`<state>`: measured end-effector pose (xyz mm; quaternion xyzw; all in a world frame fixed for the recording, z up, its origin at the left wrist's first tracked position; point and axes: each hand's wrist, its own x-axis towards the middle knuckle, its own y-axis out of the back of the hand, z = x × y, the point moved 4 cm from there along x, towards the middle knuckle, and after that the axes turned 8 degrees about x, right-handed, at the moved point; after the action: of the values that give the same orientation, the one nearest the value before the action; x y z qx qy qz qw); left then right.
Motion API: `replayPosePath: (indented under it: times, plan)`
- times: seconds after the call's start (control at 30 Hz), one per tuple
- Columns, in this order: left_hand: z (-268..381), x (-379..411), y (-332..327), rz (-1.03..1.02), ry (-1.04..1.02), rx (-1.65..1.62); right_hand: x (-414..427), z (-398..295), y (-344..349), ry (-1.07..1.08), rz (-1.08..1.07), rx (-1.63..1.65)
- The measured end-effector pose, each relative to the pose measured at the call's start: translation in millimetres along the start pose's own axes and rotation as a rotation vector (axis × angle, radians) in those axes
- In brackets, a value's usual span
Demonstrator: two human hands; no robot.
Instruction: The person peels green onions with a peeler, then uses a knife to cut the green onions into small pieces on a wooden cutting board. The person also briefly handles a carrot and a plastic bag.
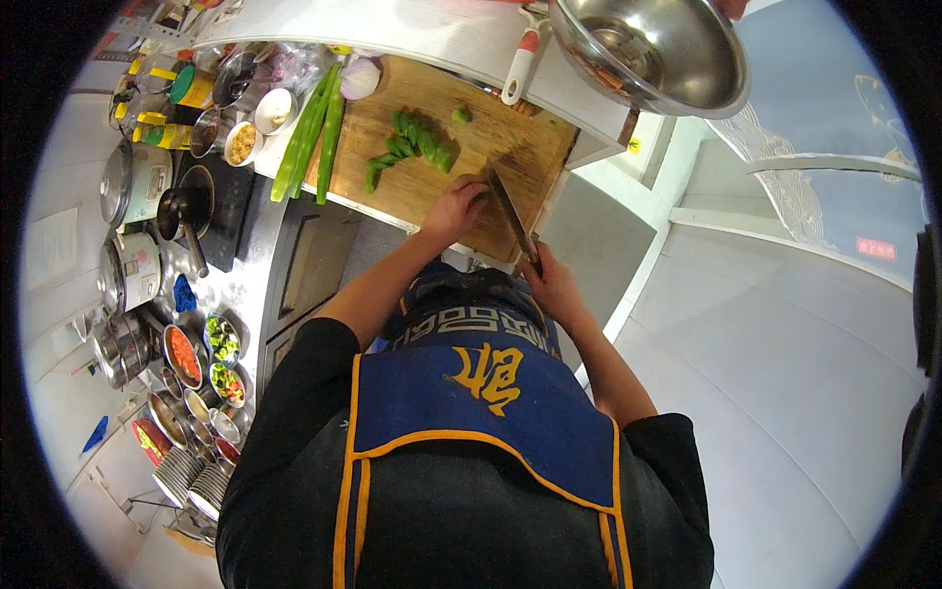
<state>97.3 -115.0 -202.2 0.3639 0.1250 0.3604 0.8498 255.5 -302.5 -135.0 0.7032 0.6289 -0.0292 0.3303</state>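
Observation:
My right hand is closed on the handle of a kitchen knife, whose blade lies across the right part of a wooden cutting board. Close to the left of the blade is my left hand, fingers bent over the board's near part; whether it holds anything cannot be told. Cut green vegetable pieces lie in a slanting row beyond my left hand, with one small green piece apart from them. Long peeled green stalks rest across the board's left edge, beside a purple onion.
A white-handled peeler and a large steel bowl are beyond the board. To the left stand small bowls, bottles and a dark pan. Farther down that counter are rice cookers, vegetable dishes and stacked plates.

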Motion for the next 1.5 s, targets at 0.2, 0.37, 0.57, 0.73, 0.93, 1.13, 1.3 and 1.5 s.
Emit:
replayPosePath:
  times: [0.2, 0.37, 0.57, 0.73, 0.93, 1.13, 1.3, 1.5]
  plan:
    - [-6, 3, 0, 0.028, -0.096, 0.103, -2, -3, -7, -0.022, 0.03, -0.004]
    - [3, -2, 10, 0.001, -0.124, 0.175, -1, 0, -14, -0.001, 0.044, 0.037]
    - [-5, -4, 5, -0.007, -0.029, 0.124, -2, -15, -14, -0.015, 0.038, 0.05]
    - [-6, -4, 1, 0.036, -0.006, 0.116, -3, -17, -17, -0.041, 0.054, 0.043]
    - [-8, -2, -2, 0.094, -0.075, 0.148, -4, -16, -18, -0.024, 0.084, 0.021]
    - [-9, -4, 2, 0.084, -0.13, 0.132, -7, -22, -15, -0.031, 0.082, 0.002]
    - [-14, 0, 2, 0.026, -0.132, 0.171, -13, -36, -11, -0.048, 0.083, -0.023]
    - [-14, 1, 1, 0.079, -0.133, 0.232, -20, -60, -6, -0.106, 0.029, -0.091]
